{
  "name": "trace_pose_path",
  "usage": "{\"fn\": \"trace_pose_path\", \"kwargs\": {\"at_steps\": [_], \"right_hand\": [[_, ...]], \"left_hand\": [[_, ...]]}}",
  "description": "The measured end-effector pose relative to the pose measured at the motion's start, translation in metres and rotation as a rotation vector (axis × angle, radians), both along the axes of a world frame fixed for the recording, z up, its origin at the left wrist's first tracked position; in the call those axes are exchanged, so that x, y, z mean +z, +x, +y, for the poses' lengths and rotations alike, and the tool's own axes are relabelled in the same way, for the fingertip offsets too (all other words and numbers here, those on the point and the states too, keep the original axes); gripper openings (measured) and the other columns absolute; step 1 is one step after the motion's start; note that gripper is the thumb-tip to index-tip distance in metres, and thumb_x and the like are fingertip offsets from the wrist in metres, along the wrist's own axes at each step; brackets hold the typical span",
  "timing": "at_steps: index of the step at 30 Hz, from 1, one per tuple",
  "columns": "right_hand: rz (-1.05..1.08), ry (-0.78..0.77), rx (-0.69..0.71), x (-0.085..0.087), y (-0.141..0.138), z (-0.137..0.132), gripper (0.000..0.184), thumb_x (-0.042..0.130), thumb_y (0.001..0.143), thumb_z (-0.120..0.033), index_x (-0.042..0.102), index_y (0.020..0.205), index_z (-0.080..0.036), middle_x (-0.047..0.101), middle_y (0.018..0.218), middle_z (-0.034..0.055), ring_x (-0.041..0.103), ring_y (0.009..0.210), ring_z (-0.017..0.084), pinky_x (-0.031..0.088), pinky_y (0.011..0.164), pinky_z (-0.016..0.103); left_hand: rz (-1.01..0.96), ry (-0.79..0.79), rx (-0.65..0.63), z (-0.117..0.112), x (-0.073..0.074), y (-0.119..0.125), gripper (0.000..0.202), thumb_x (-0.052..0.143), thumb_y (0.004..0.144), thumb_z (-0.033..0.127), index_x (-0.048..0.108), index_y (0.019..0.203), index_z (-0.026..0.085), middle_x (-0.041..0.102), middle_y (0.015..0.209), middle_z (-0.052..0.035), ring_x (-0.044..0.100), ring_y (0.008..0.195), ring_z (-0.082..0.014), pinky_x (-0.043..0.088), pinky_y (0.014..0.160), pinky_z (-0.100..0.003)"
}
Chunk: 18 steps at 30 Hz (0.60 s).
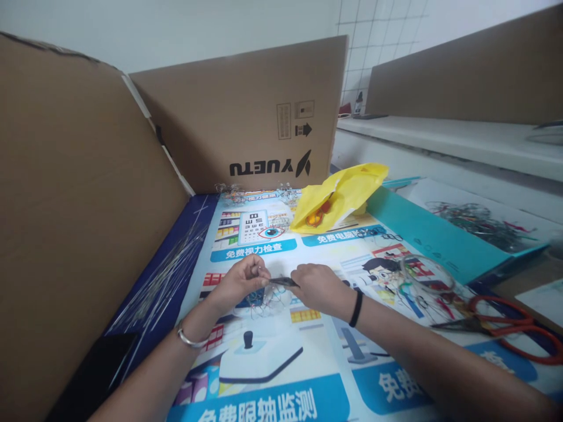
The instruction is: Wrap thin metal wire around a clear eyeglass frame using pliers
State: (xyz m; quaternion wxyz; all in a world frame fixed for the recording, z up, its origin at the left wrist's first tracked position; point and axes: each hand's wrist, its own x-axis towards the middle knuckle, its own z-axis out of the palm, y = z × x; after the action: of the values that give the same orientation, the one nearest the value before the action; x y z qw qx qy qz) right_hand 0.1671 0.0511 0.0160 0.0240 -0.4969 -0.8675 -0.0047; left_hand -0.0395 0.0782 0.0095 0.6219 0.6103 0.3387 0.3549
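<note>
My left hand (241, 282) is curled, its fingertips pinching a small wire piece over the printed poster (281, 363) on the table. My right hand (320, 287) is closed round a small dark tool (284, 282) whose tip points left at the left hand's fingers. Under both hands lies a loose tangle of thin wire bits (269, 300). A silver bangle is on my left wrist and a black band on my right.
Red-handled scissors (505, 327) lie at the right, beside a clear coil of wire (424, 275). A yellow plastic bag (338, 196) sits behind. Cardboard walls (79, 223) stand left and back. Thin clear strips (162, 281) lie along the left edge.
</note>
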Motion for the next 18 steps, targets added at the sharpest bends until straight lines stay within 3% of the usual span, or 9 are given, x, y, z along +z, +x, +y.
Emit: {"fn": "trace_pose_path", "kwargs": {"at_steps": [10,18], "right_hand": [[-0.037,-0.085,-0.06,0.001,-0.0047,-0.0015,0.032,0.037,0.087,-0.039,0.059,0.088,-0.016,0.063,0.087,0.0106,0.06,0.077,0.02,0.039,0.064,0.028],[0.011,0.005,-0.128,-0.0016,-0.0063,-0.0027,0.028,0.04,0.086,-0.038,0.059,0.085,-0.018,0.061,0.083,0.0075,0.057,0.077,0.02,0.037,0.062,0.028]], "left_hand": [[0.084,0.08,0.045,0.001,-0.0017,0.0,0.022,0.067,0.069,0.022,0.048,0.079,0.017,0.059,0.074,0.0001,0.053,0.066,-0.01,0.039,0.06,-0.022],[0.097,0.127,0.072,0.0028,-0.0044,-0.0006,0.019,0.064,0.072,0.02,0.047,0.081,0.017,0.057,0.076,0.0,0.051,0.069,-0.0095,0.039,0.063,-0.022]]}}
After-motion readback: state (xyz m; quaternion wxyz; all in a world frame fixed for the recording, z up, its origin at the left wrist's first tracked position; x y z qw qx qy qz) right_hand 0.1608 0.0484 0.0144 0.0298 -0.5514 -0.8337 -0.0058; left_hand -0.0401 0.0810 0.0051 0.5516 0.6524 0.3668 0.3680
